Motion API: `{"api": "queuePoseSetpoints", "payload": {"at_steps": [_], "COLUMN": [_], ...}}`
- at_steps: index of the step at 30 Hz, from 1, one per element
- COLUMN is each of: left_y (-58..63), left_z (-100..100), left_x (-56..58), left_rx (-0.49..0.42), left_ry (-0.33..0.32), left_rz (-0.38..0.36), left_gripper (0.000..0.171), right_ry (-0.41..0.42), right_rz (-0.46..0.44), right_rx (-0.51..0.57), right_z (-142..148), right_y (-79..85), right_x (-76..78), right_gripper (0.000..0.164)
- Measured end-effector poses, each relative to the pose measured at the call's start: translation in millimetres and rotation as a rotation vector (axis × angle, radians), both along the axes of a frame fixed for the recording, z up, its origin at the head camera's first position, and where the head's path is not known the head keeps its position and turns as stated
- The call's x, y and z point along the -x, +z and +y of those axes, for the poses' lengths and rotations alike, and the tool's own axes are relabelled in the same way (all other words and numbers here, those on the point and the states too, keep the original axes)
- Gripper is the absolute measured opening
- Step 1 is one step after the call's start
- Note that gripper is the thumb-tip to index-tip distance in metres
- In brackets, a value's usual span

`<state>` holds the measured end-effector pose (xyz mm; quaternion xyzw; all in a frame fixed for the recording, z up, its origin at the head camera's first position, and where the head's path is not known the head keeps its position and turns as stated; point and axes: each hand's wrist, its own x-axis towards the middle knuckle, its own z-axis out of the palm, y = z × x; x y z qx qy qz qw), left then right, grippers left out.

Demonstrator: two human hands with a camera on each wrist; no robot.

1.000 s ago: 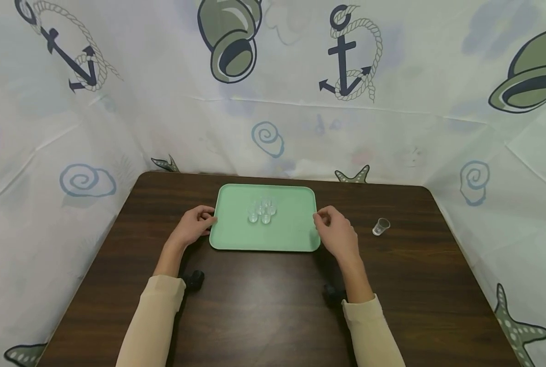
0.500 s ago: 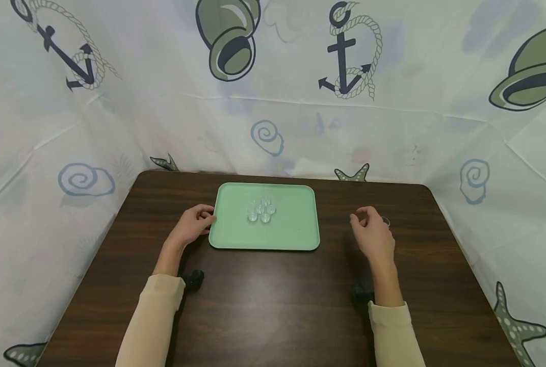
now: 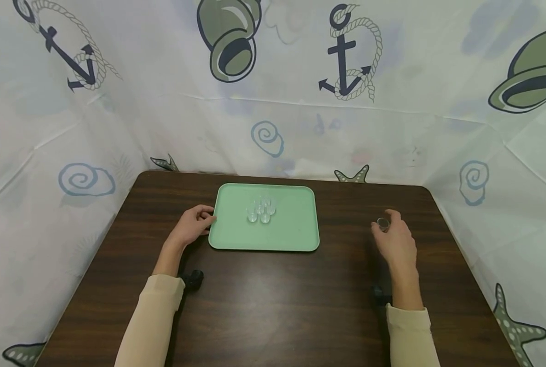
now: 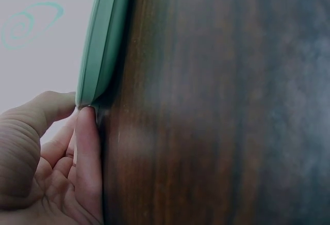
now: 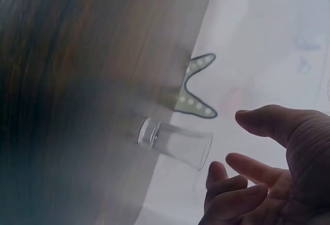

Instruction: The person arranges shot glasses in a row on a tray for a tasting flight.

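Observation:
A green tray (image 3: 291, 237) lies toward the far side of the dark wooden table. Its left edge is held by my left hand (image 3: 192, 224); in the left wrist view the thumb (image 4: 54, 106) is at the rim and a finger lies just under it. Several small clear shot glasses (image 3: 265, 218) stand grouped on the tray. To its right, one single shot glass (image 5: 180, 142) stands upright on the table. Over that glass my right hand (image 3: 395, 242) hovers, thumb and fingers spread; in the right wrist view they are apart from its rim.
The wooden table (image 3: 254, 306) has rounded far corners. A white cloth (image 3: 300, 127) printed with anchors, shells and starfish hangs behind it and along both sides. Black wrist cameras (image 3: 193, 280) hang under both wrists.
My right hand has let go of the tray's right edge and moved right to the single shot glass. The left hand stays at the tray's left edge.

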<state>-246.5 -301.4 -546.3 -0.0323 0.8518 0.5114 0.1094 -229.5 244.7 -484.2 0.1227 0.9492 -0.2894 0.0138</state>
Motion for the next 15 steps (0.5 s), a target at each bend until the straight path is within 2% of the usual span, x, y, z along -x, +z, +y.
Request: {"api": "queuePoseSetpoints", "payload": {"at_steps": [8,15], "left_y": [-0.6,-0.7], "left_z": [-0.5,-2.1], "left_x": [-0.6,1.2], "left_rx": [-0.013,-0.026], "left_ry": [-0.003,-0.009], "left_rz": [0.002,-0.004], "left_gripper": [0.050,0.051], "right_ry": [0.014,0.020], "right_rz": [-0.062,-0.098], "right_rx": [-0.016,-0.009], "right_z": [7.9,9.6], "right_y": [-5.5,-12.8], "right_x": [5.5,9.8], "right_gripper": [0.077,0.072]}}
